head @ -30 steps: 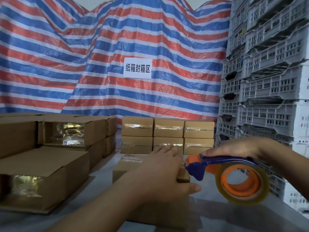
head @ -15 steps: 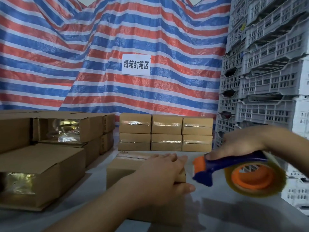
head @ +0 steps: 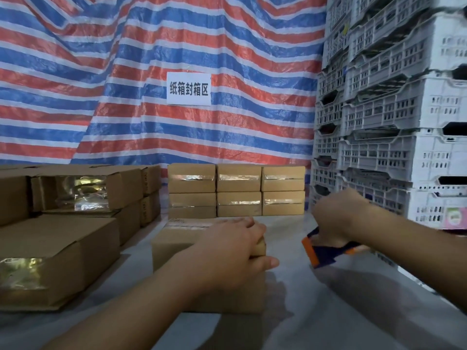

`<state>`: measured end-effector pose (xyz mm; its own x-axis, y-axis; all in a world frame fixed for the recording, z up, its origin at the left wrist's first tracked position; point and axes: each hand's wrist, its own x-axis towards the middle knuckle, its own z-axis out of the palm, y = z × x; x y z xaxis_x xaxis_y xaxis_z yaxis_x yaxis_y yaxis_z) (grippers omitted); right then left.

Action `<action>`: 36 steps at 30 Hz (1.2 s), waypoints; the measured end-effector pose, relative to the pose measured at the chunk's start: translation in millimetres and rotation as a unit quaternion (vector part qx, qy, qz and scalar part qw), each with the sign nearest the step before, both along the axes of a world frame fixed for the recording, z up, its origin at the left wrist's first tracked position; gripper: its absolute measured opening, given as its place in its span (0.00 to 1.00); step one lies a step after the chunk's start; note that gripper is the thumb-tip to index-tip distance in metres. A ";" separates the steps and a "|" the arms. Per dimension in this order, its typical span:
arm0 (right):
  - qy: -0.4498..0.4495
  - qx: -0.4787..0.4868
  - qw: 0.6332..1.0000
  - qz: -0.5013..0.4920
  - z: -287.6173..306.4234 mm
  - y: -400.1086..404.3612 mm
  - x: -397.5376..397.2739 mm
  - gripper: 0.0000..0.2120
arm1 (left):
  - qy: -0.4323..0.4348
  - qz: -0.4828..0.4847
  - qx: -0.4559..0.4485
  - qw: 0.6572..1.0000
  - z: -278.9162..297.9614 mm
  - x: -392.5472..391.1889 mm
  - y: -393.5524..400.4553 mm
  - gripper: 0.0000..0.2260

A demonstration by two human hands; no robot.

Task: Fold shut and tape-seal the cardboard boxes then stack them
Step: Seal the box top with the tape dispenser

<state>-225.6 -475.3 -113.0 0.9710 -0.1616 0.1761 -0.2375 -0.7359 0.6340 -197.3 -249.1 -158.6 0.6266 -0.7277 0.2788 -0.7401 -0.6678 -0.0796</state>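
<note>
A closed cardboard box [head: 177, 246] stands on the grey table in front of me, with a strip of tape showing along its far top edge. My left hand [head: 232, 251] lies on its top right part, fingers curled over the right edge and thumb against the right side. To the right of the box, my right hand [head: 333, 221] grips the blue and orange tape dispenser [head: 321, 253]; the tape roll is hidden behind my wrist. Sealed boxes [head: 237, 190] are stacked two high in a row at the back.
Open-ended cardboard boxes [head: 63, 251] with shiny contents are piled at the left. Stacked white plastic crates [head: 394, 117] rise along the right. A striped tarp with a paper sign [head: 188, 89] hangs behind. Bare grey table [head: 328, 311] lies to the right of the box.
My right hand has swung the tape dispenser away from the box and turned it, so the tape roll is now hidden. My left hand stays on the box.
</note>
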 end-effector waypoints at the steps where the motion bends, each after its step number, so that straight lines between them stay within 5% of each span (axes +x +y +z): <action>1: -0.034 0.023 0.999 0.008 -6.4 -10.6 -1.5 0.25 | 0.002 0.000 -0.002 1.000 0.5 -1.1 -0.5 0.32; 6: -0.191 0.105 0.976 -0.016 -44.0 -46.3 -1.1 0.28 | 0.000 0.001 0.009 1.000 3.1 -2.0 -0.7 0.32; 17: -0.168 0.237 0.952 -0.097 -88.9 -46.9 -4.2 0.31 | -0.004 -0.002 0.021 1.000 3.7 -4.1 -1.2 0.31; 20: -0.260 0.253 0.931 -0.032 -62.1 -22.9 -7.1 0.41 | -0.004 0.001 0.025 1.000 4.7 -4.2 -1.2 0.31; 21: -0.302 0.313 0.900 0.042 -51.5 -12.7 -7.2 0.43 | -0.002 0.000 0.023 1.000 4.7 -3.8 -1.5 0.31; 23: -0.304 0.537 0.768 0.169 -29.5 18.5 -7.2 0.43 | 0.000 -0.001 0.013 1.000 3.7 -3.4 -1.8 0.31; 25: -0.237 0.736 0.600 0.205 -14.8 52.7 -3.8 0.41 | -0.002 -0.001 -0.002 1.000 2.1 -3.6 -1.0 0.33; 27: -0.195 0.816 0.505 0.203 -10.3 80.0 1.3 0.36 | 0.001 -0.004 -0.021 1.000 1.2 -3.5 0.2 0.38; 33: -0.133 0.864 0.470 0.123 -29.4 116.6 6.5 0.35 | 0.190 -0.042 -0.136 0.971 20.9 6.7 10.1 0.40; 36: -0.147 0.859 0.478 0.110 -30.9 118.6 10.6 0.34 | 0.226 -0.041 -0.209 0.950 44.4 15.9 39.2 0.33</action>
